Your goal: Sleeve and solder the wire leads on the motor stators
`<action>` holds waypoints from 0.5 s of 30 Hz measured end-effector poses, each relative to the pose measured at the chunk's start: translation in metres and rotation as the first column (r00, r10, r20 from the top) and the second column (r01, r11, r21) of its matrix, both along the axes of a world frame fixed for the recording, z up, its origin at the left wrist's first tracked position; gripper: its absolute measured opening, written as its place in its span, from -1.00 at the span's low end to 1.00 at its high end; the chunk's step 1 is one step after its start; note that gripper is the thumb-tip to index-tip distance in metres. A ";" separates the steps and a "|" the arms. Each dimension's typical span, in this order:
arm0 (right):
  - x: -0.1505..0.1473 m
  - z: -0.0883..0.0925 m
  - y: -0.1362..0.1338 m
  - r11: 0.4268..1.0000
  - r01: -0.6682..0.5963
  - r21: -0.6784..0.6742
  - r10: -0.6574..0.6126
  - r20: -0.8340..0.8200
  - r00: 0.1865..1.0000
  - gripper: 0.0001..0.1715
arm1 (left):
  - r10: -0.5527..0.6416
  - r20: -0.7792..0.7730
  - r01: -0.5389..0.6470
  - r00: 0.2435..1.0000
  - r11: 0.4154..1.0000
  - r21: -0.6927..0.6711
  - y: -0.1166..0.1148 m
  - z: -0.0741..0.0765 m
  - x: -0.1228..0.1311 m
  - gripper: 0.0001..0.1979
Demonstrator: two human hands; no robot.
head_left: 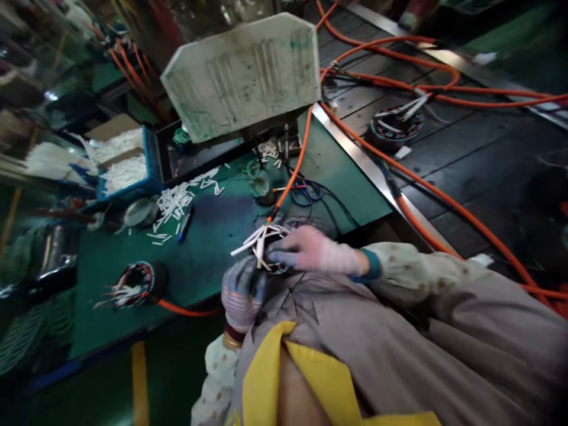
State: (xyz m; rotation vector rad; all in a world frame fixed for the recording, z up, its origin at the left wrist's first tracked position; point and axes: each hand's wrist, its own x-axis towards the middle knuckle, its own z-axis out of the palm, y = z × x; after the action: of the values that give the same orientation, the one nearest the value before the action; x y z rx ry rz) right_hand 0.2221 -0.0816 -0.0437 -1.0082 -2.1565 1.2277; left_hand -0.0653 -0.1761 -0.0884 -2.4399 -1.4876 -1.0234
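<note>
My left hand (242, 293) in a grey striped knit glove grips the near side of a wound motor stator (276, 238). My right hand (310, 251) in a pink glove lies across the stator, its fingers over the rim. White insulating strips (260, 244) stick out of the stator's slots, and my hands hide much of its body. Its orange lead (288, 183) runs up across the green work table (213, 260). A second stator (137, 284) with white strips stands on the table to the left. Loose white strips (173, 201) lie scattered beyond it.
A blue tray (149, 160) holds bundled white strips at the left. A grey metal hood (239, 77) overhangs the table's far end. Orange cables (444, 198) cross the dark plank surface (479, 148) at the right, where a third stator (394, 127) sits. A steel strip (355, 157) edges the table.
</note>
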 end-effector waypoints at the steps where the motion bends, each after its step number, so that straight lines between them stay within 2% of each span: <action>1: 0.016 0.003 0.013 0.995 0.014 0.102 -0.020 0.051 0.999 -0.24 | -0.015 -0.061 0.015 0.998 1.000 -0.008 -0.004 0.000 0.002 -0.69; 2: 0.032 0.006 0.028 0.969 0.052 0.242 -0.089 0.145 0.985 -0.30 | -0.021 -0.128 0.018 0.992 0.999 -0.027 -0.006 0.001 0.005 -0.68; 4: 0.058 0.009 0.062 0.910 -0.056 0.412 -0.120 0.389 0.914 -0.23 | -0.014 -0.257 -0.005 0.966 0.997 -0.072 -0.005 0.010 0.013 -0.62; 7: 0.067 0.007 0.096 0.847 -0.270 0.458 -0.105 0.642 0.759 -0.28 | -0.052 -0.377 -0.029 0.925 0.978 -0.205 0.000 0.025 0.029 -0.47; 10: 0.055 0.005 0.104 0.814 -0.335 0.474 -0.128 0.709 0.694 -0.33 | -0.122 -0.413 -0.050 0.902 0.923 -0.382 0.002 0.032 0.044 -0.41; 12: 0.050 0.007 0.105 0.809 -0.337 0.481 -0.153 0.726 0.670 -0.41 | -0.146 -0.417 -0.062 0.897 0.893 -0.445 0.004 0.031 0.052 -0.48; 15: 0.056 0.019 0.115 0.776 -0.290 0.560 -0.230 0.679 0.697 -0.64 | -0.199 -0.393 -0.021 0.898 0.872 -0.489 0.008 0.023 0.055 -0.57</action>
State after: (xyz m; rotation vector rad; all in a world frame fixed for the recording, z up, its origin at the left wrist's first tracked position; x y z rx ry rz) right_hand 0.2779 0.0336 -0.0248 -1.2440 -2.8692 -0.0539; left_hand -0.0102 -0.1681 -0.0656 -2.8265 -1.6146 -0.0666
